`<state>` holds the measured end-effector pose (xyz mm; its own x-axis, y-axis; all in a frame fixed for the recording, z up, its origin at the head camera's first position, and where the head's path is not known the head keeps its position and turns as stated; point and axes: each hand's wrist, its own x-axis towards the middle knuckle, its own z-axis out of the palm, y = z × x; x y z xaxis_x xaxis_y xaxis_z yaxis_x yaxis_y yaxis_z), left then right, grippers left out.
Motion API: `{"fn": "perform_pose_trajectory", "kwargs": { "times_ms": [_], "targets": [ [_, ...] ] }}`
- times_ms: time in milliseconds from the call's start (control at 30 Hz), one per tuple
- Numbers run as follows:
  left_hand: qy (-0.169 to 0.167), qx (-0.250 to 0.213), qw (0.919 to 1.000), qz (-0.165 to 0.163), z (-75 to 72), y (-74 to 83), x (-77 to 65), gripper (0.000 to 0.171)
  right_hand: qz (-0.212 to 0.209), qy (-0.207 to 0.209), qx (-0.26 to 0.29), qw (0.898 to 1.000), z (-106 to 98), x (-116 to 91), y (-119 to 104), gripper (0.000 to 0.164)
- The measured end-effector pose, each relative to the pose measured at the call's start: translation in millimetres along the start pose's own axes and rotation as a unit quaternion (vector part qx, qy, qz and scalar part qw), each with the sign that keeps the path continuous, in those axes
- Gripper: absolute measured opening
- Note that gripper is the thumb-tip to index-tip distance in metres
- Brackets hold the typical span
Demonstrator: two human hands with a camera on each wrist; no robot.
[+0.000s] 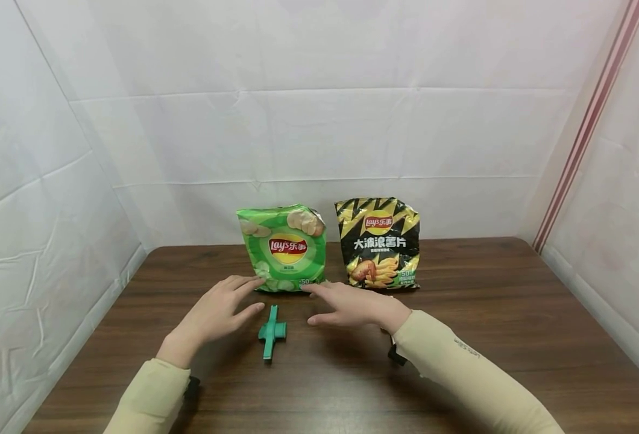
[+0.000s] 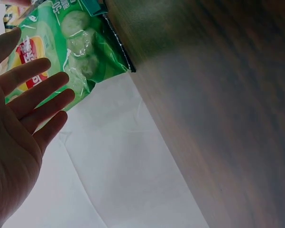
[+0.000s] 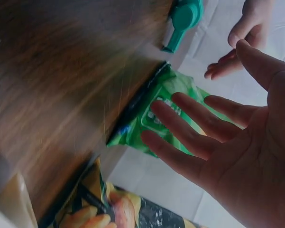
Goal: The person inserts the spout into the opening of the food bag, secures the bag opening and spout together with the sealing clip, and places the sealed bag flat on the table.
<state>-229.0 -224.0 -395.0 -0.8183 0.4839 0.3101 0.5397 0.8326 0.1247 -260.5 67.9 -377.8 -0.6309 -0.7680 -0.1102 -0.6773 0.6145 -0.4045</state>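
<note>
A green bag of Lay's potato chips (image 1: 287,268) stands upright toward the back of the table. My left hand (image 1: 213,310) hovers in front of its lower left side, fingers stretched out and holding nothing. The right hand (image 1: 346,304) reaches in front of the bag's lower right corner, fingers extended, nothing in the grasp. Between the hands lies a teal bag clip (image 1: 269,333) with a round spout on its side. In the right wrist view the palm (image 3: 256,161) is bare, with the green bag (image 3: 166,114) behind the fingers.
A black and yellow bag of Lay's chips (image 1: 379,244) stands right of the green one, beyond the right hand. Both bags are near the back edge of the dark wooden table (image 1: 487,313). White sheeting (image 1: 319,132) hangs behind and at both sides.
</note>
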Motion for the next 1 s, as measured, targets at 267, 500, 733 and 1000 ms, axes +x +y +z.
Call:
{"fn": "perform_pose_trajectory", "kwargs": {
  "times_ms": [267,500,733,1000],
  "targets": [
    [0.006,-0.003,1.0000,0.003,0.1,0.8,3.8,0.050,0.000,-0.013,-0.003,1.000,8.4,15.6,-2.1,0.066],
    [0.010,-0.006,0.9999,0.007,-0.3,0.9,4.9,0.049,-0.027,-0.018,0.028,0.999,9.5,25.4,-10.2,0.064],
    [0.009,-0.009,0.9999,0.004,0.0,-0.1,3.0,0.050,-0.051,-0.040,0.069,0.996,18.1,34.1,-13.4,0.059],
    [0.013,-0.010,0.9998,0.008,-1.4,-0.2,3.6,0.049,-0.042,-0.045,0.109,0.992,25.6,42.0,-12.2,0.056]
  ]
}}
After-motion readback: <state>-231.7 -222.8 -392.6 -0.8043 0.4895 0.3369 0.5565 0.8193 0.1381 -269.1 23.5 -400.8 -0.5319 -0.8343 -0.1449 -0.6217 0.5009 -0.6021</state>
